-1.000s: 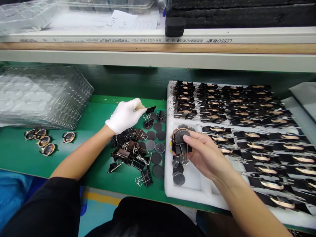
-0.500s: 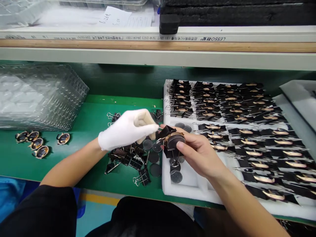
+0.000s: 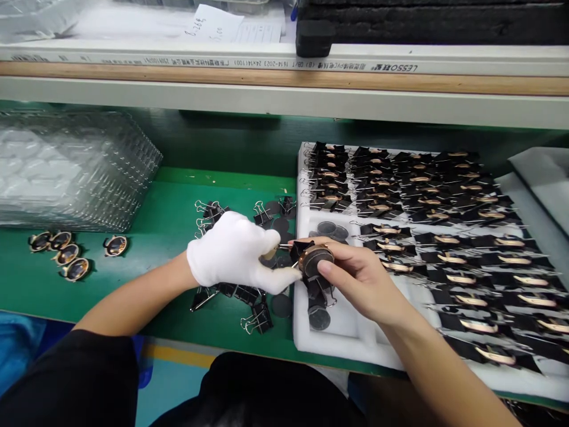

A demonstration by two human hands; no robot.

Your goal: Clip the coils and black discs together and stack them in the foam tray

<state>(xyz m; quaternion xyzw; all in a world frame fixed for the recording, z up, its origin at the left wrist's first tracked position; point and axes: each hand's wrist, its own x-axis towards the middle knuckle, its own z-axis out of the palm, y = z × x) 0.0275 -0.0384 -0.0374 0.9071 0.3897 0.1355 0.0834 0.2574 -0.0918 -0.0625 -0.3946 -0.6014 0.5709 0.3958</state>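
Observation:
My right hand (image 3: 355, 273) is bare and grips a round gold-rimmed watch case (image 3: 303, 261), its thumb pressing a dark disc (image 3: 316, 260) on the face. Black binder clips are clamped on this case; the lower one (image 3: 320, 288) has its wire handles hanging down. My left hand (image 3: 235, 252), in a white glove, has thumb and forefinger on the wire handles of another binder clip (image 3: 301, 248) at the case's left upper edge. Beneath the left hand lies a pile of loose binder clips (image 3: 262, 317), with dark round discs (image 3: 281, 305) beside it.
A white foam tray (image 3: 306, 341) at right holds rows of clipped watch cases (image 3: 462, 279) and a few discs (image 3: 319, 318). Several loose watch cases (image 3: 67, 255) lie at left, before stacked clear plastic trays (image 3: 75, 178). A shelf edge (image 3: 267, 92) crosses above the green table (image 3: 155, 284).
My left hand has turned, back now upward, and spread thumb and forefinger onto the clip's handles. The case in my right hand has shifted slightly; its lower clip has swung to the right.

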